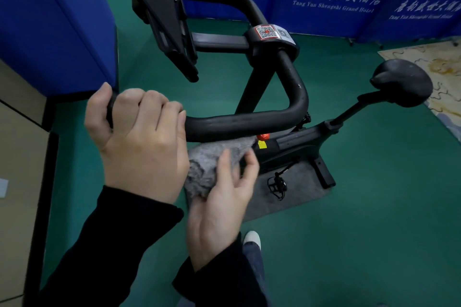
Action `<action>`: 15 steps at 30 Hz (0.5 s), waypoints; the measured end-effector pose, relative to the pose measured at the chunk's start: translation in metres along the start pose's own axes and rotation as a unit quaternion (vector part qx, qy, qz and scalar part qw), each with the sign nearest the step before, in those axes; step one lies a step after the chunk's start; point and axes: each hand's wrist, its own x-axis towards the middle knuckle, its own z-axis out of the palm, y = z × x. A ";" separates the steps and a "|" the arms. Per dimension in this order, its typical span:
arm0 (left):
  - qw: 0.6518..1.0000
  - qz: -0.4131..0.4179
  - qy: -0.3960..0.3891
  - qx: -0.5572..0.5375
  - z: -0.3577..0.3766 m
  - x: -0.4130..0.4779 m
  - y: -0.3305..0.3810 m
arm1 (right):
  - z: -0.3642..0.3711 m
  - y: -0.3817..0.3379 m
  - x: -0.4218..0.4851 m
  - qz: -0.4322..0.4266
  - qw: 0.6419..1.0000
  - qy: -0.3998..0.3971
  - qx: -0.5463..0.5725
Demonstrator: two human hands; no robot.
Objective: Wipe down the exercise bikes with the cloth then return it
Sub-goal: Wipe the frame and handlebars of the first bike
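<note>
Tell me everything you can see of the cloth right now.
The cloth is grey, fuzzy and soft-looking, bunched rather than folded flat. The right hand grips its lower right side. It sits just under the bike's black handlebar, with one corner reaching up toward the bar's underside; contact there is unclear. Its left part is hidden behind the left hand, which grips the bar.

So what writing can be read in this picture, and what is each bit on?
"唐韵盛世大酒店": white, on the blue fabric partition screens.
"Tang Yun Shengshi Grand Hotel": smaller white line beneath.
Red-and-white QR stickers on the black exercise bike's handlebar clamp: nothing readable.
Small yellow tag on the bike frame: too small to read.
</note>
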 end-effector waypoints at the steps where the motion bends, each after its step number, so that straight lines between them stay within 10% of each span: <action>1: 1.000 0.002 0.003 0.001 0.000 0.000 0.000 | 0.000 0.005 -0.002 0.023 1.000 -0.007 -0.019; 15: 1.000 -0.009 0.006 -0.019 0.002 -0.001 -0.002 | -0.010 -0.017 0.023 0.078 0.992 -0.080 -0.064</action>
